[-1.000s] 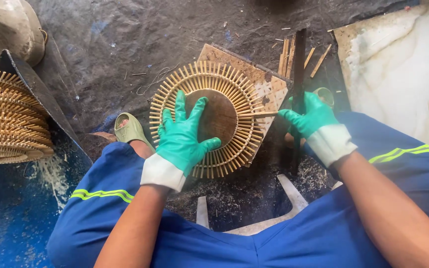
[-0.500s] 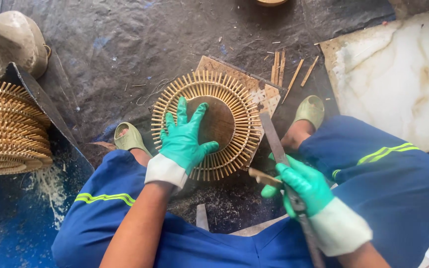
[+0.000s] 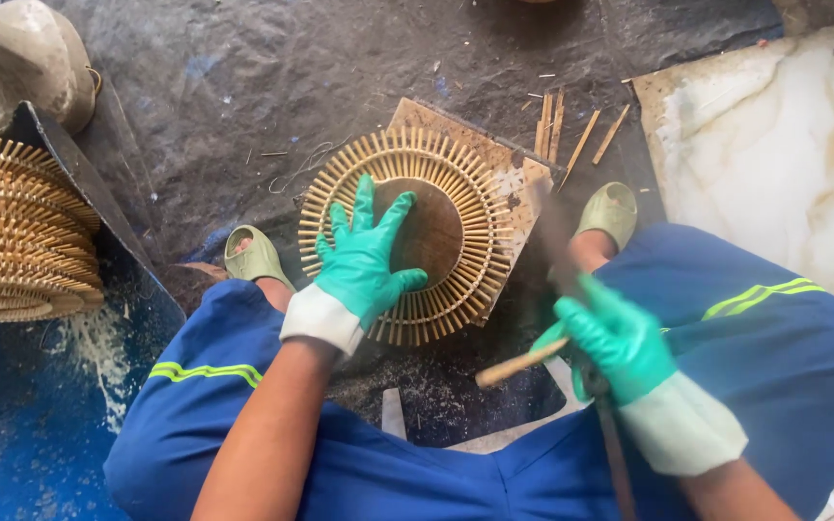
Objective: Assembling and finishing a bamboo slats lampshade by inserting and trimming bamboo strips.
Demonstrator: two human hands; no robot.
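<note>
- The fingers [image 3: 367, 205] of the left hand [image 3: 364, 259], in a green glove with a white cuff, are spread wide and lie flat on the round bamboo piece [image 3: 407, 234], palm down over its dark wooden middle.
- The fingers of the right hand [image 3: 613, 340], gloved the same way, are curled tight around a thin bamboo stick [image 3: 521, 363] and the handle of a long dark blade [image 3: 557, 246]; the stick juts out to the left of the fist, and the blade, blurred, reaches up toward the round piece's right edge.
- The round bamboo piece is a ring of short pale slats standing out like rays around the disc; it rests on a square wooden board [image 3: 511, 177] on the floor, between the person's feet.
- Each foot wears a pale green sandal [image 3: 256, 256], one just left of the ring, the other just right of the board.
- The knees in blue trousers [image 3: 214, 386] with yellow-green stripes frame the work on both sides.
- A few loose bamboo sticks [image 3: 571, 135] lie on the dark floor sheet [image 3: 224, 87] just beyond the board.
- A stack of finished bamboo rings [image 3: 16, 236] sits well apart at the left edge.
- A pale marbled slab [image 3: 774, 145] lies at the upper right.
</note>
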